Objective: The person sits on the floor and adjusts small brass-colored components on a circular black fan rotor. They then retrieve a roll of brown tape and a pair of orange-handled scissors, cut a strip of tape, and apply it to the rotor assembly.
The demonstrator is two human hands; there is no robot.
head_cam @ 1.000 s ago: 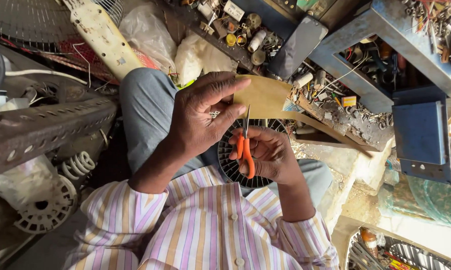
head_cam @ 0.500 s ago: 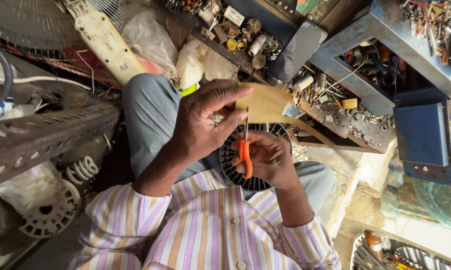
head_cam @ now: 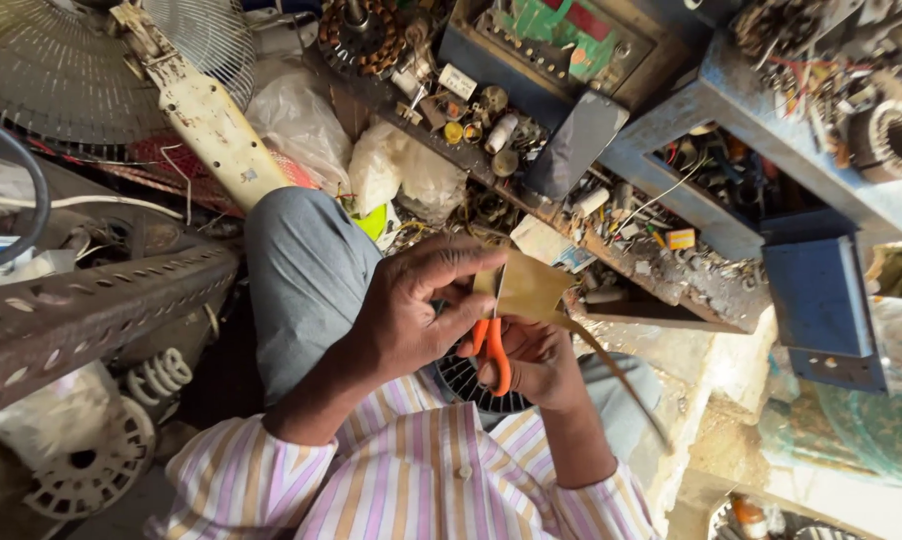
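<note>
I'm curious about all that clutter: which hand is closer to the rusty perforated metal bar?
Left. The left hand, pinching a tan sheet, is right of the bar; the right hand, gripping orange scissors, lies farther right.

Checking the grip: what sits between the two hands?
Head view: orange-handled scissors and a tan sheet, held between left hand and right hand.

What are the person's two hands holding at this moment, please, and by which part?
The right hand holds orange-handled scissors by their handle loops. The left hand pinches the near edge of a tan sheet, fingertips on top.
</note>
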